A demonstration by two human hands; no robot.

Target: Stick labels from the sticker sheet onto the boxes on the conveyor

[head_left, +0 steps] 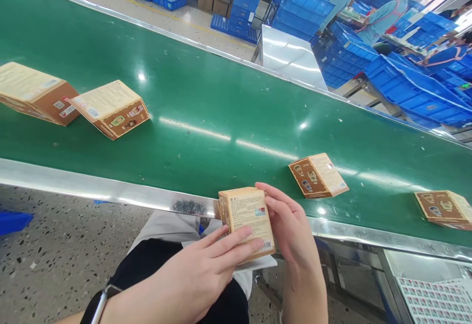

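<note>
I hold a small tan printed carton (248, 213) between both hands, just in front of the metal edge of a green conveyor belt (206, 98). My left hand (199, 275) grips it from below and the left, fingers laid across its front face near the barcode. My right hand (291, 225) clasps its right side. A band sits on my left wrist.
Several similar cartons lie on the belt: two at the left (110, 108) (35, 93), one just beyond my hands (317, 175), one at the far right (444, 208). A sheet of stickers (435, 299) lies at the lower right. Blue crates (413, 88) and other workers stand behind the belt.
</note>
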